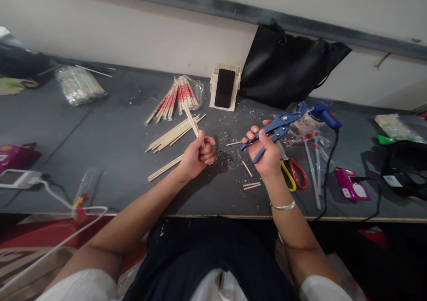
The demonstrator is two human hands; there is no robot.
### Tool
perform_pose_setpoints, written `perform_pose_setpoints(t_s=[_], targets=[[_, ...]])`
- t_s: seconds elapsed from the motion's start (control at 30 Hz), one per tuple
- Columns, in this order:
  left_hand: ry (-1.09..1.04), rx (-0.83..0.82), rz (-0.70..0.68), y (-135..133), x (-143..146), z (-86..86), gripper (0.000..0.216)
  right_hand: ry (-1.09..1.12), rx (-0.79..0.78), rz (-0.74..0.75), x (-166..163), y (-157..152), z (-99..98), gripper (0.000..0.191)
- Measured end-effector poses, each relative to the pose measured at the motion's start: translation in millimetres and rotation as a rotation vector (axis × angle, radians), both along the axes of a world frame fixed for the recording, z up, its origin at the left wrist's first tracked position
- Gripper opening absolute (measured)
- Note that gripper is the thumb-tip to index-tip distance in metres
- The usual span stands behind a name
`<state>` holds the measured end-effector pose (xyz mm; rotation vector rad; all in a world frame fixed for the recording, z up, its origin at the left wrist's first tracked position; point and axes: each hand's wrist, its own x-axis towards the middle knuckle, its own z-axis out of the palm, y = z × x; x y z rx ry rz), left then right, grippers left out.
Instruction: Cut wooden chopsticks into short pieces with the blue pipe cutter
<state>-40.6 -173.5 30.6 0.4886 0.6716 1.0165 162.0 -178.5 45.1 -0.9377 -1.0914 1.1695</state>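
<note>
My left hand (199, 157) is closed around a few wooden chopsticks (191, 119) that point up and away from me. In my right hand (267, 152) lies a blue cutter (276, 129), its handles across the palm and its head toward the upper right. Loose chopsticks (173, 134) are spread left of my left hand, and another small group (165, 167) lies nearer, partly behind my wrist. Short cut pieces (251, 186) and wood crumbs sit between and below the hands. Paper-wrapped chopsticks in plastic (187, 94) rest farther back.
A phone (225, 88) leans on a small wooden stand near the wall, beside a black bag (290, 69). To the right are scissors (296, 172), a blue glue gun (325, 115) with its cord, and a purple box (352, 184). A white cable (56, 194) hangs over the left front edge.
</note>
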Motion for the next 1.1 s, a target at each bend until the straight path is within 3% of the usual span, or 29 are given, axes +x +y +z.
perform_pose_setpoints(t_s=[0.2, 0.4, 0.5, 0.77, 1.1], targets=[[-0.032, -0.064, 0.051, 3.4, 0.3, -1.8, 0.055, 0.098, -0.096, 0.038, -24.4, -6.1, -3.6, 0.037], [-0.040, -0.142, 0.101, 5.6, 0.1, 1.7, 0.060, -0.082, -0.119, -0.034, -31.6, -5.3, -12.2, 0.040], [-0.050, -0.157, 0.114, 5.3, -0.4, 4.6, 0.059, -0.249, -0.081, -0.040, -31.7, -6.5, -16.1, 0.041], [-0.118, -0.167, 0.097, 3.9, -1.9, 5.5, 0.054, -0.591, 0.078, 0.193, -40.7, -14.0, -26.4, 0.047], [-0.149, -0.270, 0.093, -0.8, 3.7, 10.8, 0.056, -0.709, 0.179, 0.182, -41.4, -14.8, -29.8, 0.039]])
